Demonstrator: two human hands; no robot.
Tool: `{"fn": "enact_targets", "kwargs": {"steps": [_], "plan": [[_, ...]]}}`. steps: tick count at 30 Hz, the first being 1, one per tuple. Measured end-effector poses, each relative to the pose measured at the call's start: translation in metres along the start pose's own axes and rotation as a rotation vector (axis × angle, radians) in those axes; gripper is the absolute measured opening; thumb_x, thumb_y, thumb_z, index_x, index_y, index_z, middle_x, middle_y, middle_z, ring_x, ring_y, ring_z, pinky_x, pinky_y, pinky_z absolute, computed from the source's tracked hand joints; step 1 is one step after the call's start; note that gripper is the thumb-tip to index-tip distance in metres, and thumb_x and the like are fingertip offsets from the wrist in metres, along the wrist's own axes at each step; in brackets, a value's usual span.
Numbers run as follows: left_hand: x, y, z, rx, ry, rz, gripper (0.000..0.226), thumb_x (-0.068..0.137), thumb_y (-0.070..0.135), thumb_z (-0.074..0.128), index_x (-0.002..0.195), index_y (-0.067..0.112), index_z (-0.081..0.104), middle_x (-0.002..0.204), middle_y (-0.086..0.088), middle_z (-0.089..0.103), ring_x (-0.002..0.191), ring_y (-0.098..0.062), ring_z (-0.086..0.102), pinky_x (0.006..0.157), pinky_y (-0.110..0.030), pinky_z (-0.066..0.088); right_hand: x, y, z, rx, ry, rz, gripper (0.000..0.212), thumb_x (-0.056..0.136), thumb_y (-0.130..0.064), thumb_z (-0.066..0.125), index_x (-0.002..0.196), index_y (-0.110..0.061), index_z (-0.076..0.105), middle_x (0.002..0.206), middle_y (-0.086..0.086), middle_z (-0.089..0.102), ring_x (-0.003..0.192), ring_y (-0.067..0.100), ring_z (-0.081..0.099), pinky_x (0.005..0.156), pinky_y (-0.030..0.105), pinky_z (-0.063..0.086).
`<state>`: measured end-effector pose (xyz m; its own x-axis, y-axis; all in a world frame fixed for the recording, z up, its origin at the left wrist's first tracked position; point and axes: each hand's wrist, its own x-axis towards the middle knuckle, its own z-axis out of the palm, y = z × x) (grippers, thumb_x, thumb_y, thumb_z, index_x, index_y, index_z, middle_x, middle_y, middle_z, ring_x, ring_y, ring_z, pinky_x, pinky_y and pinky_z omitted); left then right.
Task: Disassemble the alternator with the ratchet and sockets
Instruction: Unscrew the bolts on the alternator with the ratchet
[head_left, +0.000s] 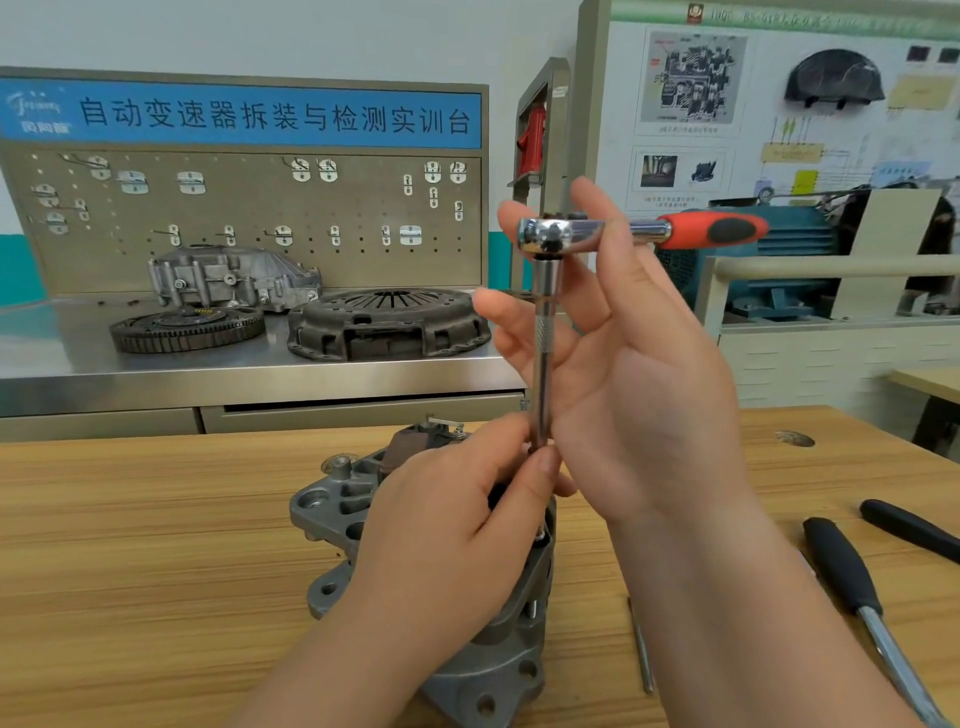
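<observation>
Now in hand: you have the ratchet (649, 228) fitted to an extension bar (543, 364) and stood over the alternator (332, 514). Judged from the task, this is a fastener-loosening step on the upper end of the housing.
Alternator position: on the wooden bench (130, 545), low and centre in front of you, with its mounting lugs towards your left.
Tool axis: the extension bar runs near vertical from the ratchet head down to the alternator. The red-and-black handle lies horizontal and points to your right.
Left hand: your left hand (452, 535) is the lower one and the nearer to the alternator. Its thumb and fingertips pinch the bottom end of the extension bar, just above the housing.
Right hand: your right hand (639, 374) is at the top. Its fingers are mostly extended behind the ratchet head and one digit lies across the front of the chrome neck, so it holds the ratchet lightly rather than in a full grip.
Socket and fastener: hidden under your left hand; you cannot tell whether the socket is seated.
Governing relation: the fastener should lie straight below the ratchet head, along the bar. Keep the bar in line with it, since a tilt would likely let the socket ride off.
Next move (judgement): shift your right hand outward along the handle before you swing it.
Nearby: two black-handled screwdrivers (841, 566) lie on the bench to your right, well apart from the alternator.
</observation>
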<state>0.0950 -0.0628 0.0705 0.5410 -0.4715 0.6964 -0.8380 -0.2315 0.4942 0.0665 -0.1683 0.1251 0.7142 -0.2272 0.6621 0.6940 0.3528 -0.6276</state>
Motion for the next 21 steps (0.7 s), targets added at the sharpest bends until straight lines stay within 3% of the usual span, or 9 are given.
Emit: {"fn": "enact_targets", "kwargs": {"steps": [7, 10, 15, 17, 21], "plan": [[0.0014, 0.0008, 0.0004, -0.032, 0.005, -0.067, 0.025, 0.085, 0.049, 0.04, 0.091, 0.038, 0.062, 0.071, 0.029, 0.065, 0.057, -0.003, 0.058, 0.051, -0.015, 0.039, -0.004, 0.0021, 0.007, -0.178, 0.039, -0.213, 0.025, 0.089, -0.02, 0.055, 0.108, -0.033, 0.066, 0.103, -0.004, 0.07, 0.091, 0.017, 0.062, 0.084, 0.027, 0.052], [0.001, 0.0009, 0.0005, -0.04, 0.007, -0.038, 0.022, 0.095, 0.044, 0.043, 0.09, 0.034, 0.062, 0.064, 0.025, 0.062, 0.054, -0.003, 0.055, 0.049, -0.016, 0.036, -0.0036, 0.0014, 0.0059, -0.12, 0.021, -0.119, 0.026, 0.089, -0.027, 0.053, 0.111, -0.033, 0.065, 0.11, -0.002, 0.071, 0.079, 0.015, 0.066, 0.077, 0.023, 0.052], [-0.0002, 0.0041, -0.0006, 0.023, -0.01, 0.021, 0.019, 0.091, 0.035, 0.044, 0.073, 0.033, 0.048, 0.057, 0.032, 0.053, 0.053, 0.007, 0.051, 0.054, -0.011, 0.036, -0.0008, -0.0013, 0.0013, 0.015, 0.003, 0.007, 0.041, 0.084, -0.038, 0.05, 0.122, -0.025, 0.054, 0.1, -0.003, 0.075, 0.063, 0.013, 0.067, 0.076, 0.028, 0.054], [0.0003, 0.0039, -0.0002, 0.039, 0.005, 0.021, 0.025, 0.093, 0.033, 0.046, 0.069, 0.036, 0.044, 0.055, 0.033, 0.051, 0.052, 0.009, 0.05, 0.053, -0.007, 0.035, -0.0014, -0.0005, 0.002, 0.019, 0.008, -0.015, 0.037, 0.087, -0.037, 0.053, 0.122, -0.026, 0.055, 0.1, -0.002, 0.075, 0.064, 0.012, 0.066, 0.074, 0.027, 0.054], [0.0014, 0.003, 0.0009, -0.006, -0.003, -0.031, 0.019, 0.088, 0.044, 0.042, 0.083, 0.035, 0.058, 0.058, 0.031, 0.056, 0.052, 0.004, 0.053, 0.054, -0.009, 0.038, -0.003, 0.0009, 0.0041, -0.083, 0.053, -0.167, 0.022, 0.09, -0.023, 0.055, 0.106, -0.032, 0.067, 0.101, -0.001, 0.072, 0.071, 0.011, 0.066, 0.075, 0.025, 0.052]]}}
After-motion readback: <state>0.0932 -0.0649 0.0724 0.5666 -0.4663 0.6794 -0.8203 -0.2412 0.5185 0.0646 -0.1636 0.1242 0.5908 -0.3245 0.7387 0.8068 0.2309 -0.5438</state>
